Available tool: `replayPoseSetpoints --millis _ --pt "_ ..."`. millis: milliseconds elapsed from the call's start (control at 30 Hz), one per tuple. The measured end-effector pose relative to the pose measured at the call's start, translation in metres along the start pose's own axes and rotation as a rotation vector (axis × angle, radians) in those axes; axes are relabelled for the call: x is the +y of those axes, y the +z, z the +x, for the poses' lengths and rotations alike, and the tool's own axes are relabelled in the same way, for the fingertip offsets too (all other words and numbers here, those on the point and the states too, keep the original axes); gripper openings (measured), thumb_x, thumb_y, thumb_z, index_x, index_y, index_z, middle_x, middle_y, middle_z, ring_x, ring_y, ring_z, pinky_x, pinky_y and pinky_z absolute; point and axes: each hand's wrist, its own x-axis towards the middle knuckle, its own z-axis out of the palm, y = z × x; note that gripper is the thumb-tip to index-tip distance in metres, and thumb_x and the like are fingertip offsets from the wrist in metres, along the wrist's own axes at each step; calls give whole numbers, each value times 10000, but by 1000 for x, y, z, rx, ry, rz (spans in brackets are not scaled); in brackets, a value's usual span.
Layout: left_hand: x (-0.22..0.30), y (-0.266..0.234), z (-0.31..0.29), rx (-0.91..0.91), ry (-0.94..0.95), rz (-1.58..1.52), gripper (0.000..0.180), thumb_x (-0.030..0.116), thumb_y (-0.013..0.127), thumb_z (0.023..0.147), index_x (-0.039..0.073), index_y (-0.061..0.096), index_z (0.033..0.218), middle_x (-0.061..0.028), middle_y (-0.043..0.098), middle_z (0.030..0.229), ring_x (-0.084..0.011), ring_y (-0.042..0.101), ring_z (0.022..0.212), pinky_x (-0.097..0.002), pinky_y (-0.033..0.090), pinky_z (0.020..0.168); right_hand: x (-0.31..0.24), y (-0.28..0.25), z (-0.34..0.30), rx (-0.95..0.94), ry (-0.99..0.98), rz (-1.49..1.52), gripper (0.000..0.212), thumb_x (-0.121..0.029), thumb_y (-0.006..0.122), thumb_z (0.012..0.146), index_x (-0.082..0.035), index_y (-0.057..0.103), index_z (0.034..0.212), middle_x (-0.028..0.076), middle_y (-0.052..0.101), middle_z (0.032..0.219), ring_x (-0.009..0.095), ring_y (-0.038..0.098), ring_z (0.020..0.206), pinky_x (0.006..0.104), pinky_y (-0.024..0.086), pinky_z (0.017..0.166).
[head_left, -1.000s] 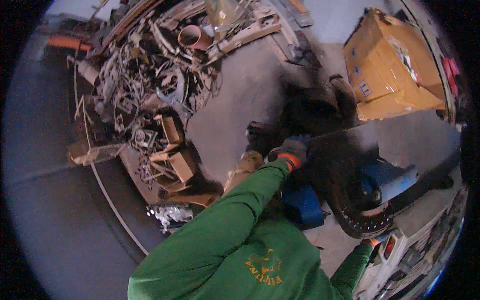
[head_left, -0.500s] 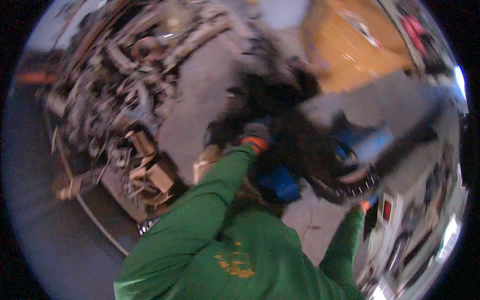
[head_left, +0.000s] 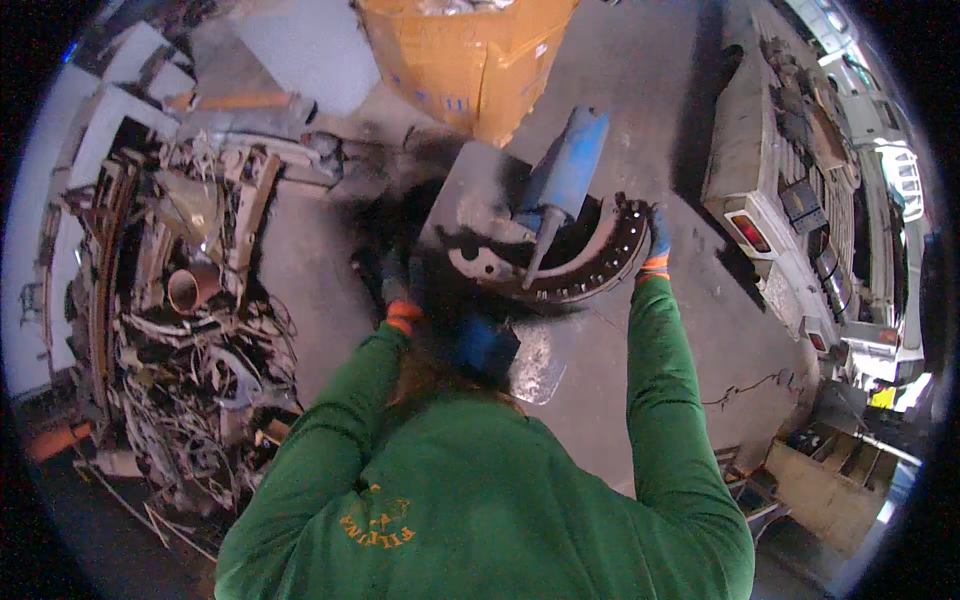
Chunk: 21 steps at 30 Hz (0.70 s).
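Observation:
In front of me is a curved dark metal piece (head_left: 600,282) with a row of small bright marks along its outer edge. At its right end my right hand (head_left: 658,232), in a blue-grey glove with an orange cuff, is closed on the rim. A blue cylinder (head_left: 570,165) with a grey rod stands tilted above the curve, in front of a flat grey plate (head_left: 478,185). My left hand (head_left: 392,285), gloved with an orange cuff, is at the left beside a dark, blurred mass; its fingers are lost in shadow. Something blue (head_left: 485,348) shows low between my arms.
A heap of scrap metal (head_left: 215,370) with a rusty pipe piece (head_left: 193,288) lies to the left. Ahead stands a large cardboard box (head_left: 470,65). On the right is a pale vehicle bed (head_left: 745,180) with a red lamp, loaded with parts. A compartmented tray (head_left: 835,485) sits lower right.
My view has swung to the right, so the box and scrap heap appear farther left. My right hand, with the curved piece, now appears higher and farther left. My left hand appears farther left.

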Motion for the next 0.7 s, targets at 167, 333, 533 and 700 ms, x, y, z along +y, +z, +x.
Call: replayPoseSetpoints --millis 167,333,533,700 --pt "9 85 8 -401 -443 -109 642 424 695 737 4 519 1190 -164 568 1148 -265 539 1045 -339 415 920 -8 -35 18 45 -63 -62 424 -379 488 913 -25 582 1126 100 595 1136 240 546 1042 372 419 932" --pt "47 52 38 -680 -451 -568 561 390 790 649 16 590 1015 -82 630 966 -177 579 872 -308 469 780 -1 -33 13 -3 -1 80 428 -397 469 919 -38 573 1127 123 582 1146 247 542 1051 395 410 949" --pt "86 35 53 -731 -390 -496 217 224 659 816 52 633 945 -52 652 884 -132 587 788 -284 473 732 9 -37 -4 191 -75 127 419 -364 546 883 -6 607 1092 100 624 1068 205 579 961 328 445 888" --pt "67 47 63 -699 -623 -524 387 337 720 744 27 618 952 -56 647 866 -118 563 789 -275 463 710 -4 33 -39 305 -70 151 384 -347 527 895 -6 621 1043 105 628 1061 218 584 963 344 450 890"
